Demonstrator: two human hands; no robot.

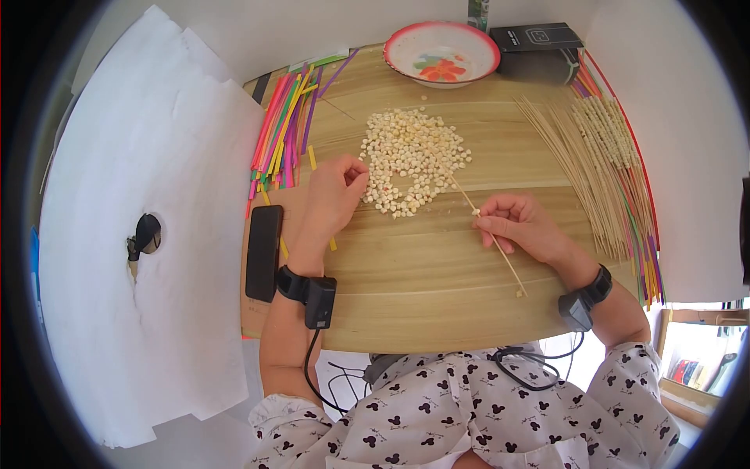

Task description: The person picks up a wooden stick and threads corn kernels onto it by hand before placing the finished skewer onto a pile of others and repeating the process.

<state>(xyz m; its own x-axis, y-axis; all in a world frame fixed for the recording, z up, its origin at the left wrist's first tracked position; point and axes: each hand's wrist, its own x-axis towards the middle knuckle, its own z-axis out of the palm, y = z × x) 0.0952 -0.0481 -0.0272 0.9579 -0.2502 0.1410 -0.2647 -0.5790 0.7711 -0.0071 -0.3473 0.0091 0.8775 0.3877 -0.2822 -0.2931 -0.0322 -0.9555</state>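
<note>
My right hand (pixel 519 227) pinches a thin wooden skewer (pixel 502 254), which slants from the pile down toward me. One pale kernel (pixel 476 212) sits on the skewer just by the fingertips, and a small crumb lies near its lower end. A loose pile of pale kernels (pixel 414 148), like dried corn, covers the middle of the table. My left hand (pixel 341 187) is at the pile's left edge, its fingers curled with thumb and forefinger close together. Whatever those fingers hold, if anything, is hidden.
Bare skewers (pixel 578 172) and skewers threaded with kernels (pixel 605 129) lie at the right. Colourful strips (pixel 281 129) lie at the left, above a black phone (pixel 264 252). An enamel basin (pixel 398 48) and a black box (pixel 535 36) stand at the back.
</note>
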